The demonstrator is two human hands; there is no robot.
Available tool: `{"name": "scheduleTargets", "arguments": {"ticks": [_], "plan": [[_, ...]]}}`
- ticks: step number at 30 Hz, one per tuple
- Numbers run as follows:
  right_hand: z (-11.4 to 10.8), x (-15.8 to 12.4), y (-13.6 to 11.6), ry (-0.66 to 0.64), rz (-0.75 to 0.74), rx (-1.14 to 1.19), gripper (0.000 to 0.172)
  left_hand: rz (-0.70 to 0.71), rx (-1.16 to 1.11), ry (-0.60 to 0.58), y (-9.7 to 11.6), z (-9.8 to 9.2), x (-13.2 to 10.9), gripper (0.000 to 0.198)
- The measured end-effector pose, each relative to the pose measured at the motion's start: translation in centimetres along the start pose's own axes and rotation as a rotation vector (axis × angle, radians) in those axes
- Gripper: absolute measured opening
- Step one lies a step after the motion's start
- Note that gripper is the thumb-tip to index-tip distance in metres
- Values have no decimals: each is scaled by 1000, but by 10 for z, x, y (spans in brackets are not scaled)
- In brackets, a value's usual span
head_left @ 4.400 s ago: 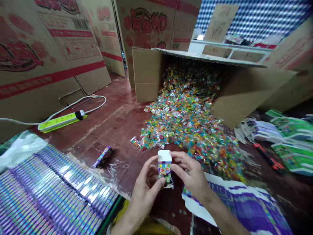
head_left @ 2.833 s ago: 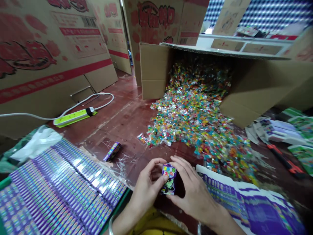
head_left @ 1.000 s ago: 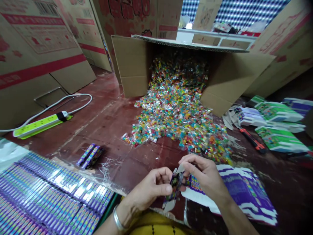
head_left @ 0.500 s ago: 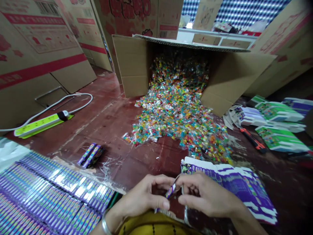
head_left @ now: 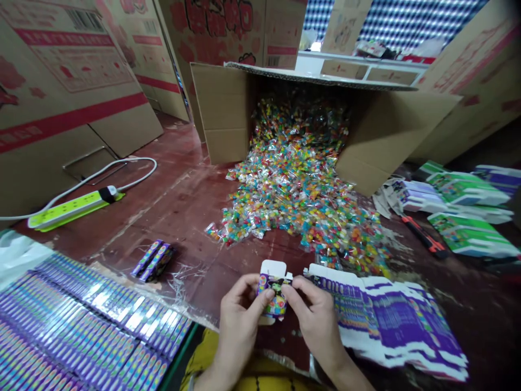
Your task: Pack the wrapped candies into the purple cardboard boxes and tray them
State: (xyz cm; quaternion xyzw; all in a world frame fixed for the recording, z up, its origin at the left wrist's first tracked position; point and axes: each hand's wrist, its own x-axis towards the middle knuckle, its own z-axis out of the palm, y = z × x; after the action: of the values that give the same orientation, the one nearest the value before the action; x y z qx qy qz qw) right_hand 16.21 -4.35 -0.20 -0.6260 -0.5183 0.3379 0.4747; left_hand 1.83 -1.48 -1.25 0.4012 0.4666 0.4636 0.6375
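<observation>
My left hand (head_left: 238, 321) and my right hand (head_left: 313, 317) both pinch a small purple printed carton (head_left: 273, 293) upright between them, its white top flap standing open. Just right of my right hand lies a fanned stack of flat purple carton blanks (head_left: 386, 326). Two filled purple cartons (head_left: 152, 260) lie on the red floor to the left. A heap of small colourful wrapped candies (head_left: 301, 201) spills toward me from a cardboard box (head_left: 222, 114) lying on its side.
Rows of finished purple cartons (head_left: 81, 326) fill a tray at lower left. A green power strip (head_left: 71, 207) with a white cable lies at left. Green and purple carton stacks (head_left: 464, 212) and a red-handled cutter (head_left: 423, 236) sit at right. Large cardboard boxes (head_left: 69, 87) stand around.
The flat blank held edge-on between my hands is now opened into an upright carton with its top flap up. Both hands moved slightly forward and up.
</observation>
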Motion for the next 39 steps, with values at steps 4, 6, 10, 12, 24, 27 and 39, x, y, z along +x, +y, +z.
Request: {"name": "scheduleTargets", "arguments": {"ticks": [4, 6, 10, 12, 24, 27, 39], "plan": [[12, 1, 12, 113, -82, 66, 24, 176, 42, 71, -11, -6, -2, 50], [13, 1, 14, 155, -199, 13, 36, 188, 148, -30, -13, -13, -1, 51], [9, 2, 11, 112, -343, -69, 34, 116, 201, -231, -4, -21, 1, 42], [6, 4, 8, 75, -327, -48, 22, 90, 178, -308, 3, -22, 2, 33], [2, 15, 2, -70, -211, 190, 10, -5, -78, -256, 6, -18, -1, 26], [-2, 20, -7, -193, -164, 214, 8, -16, -57, -268, 8, -20, -2, 27], [-17, 45, -19, -391, 169, 198, 23, 29, 164, -308, 15, -27, -4, 43]]}}
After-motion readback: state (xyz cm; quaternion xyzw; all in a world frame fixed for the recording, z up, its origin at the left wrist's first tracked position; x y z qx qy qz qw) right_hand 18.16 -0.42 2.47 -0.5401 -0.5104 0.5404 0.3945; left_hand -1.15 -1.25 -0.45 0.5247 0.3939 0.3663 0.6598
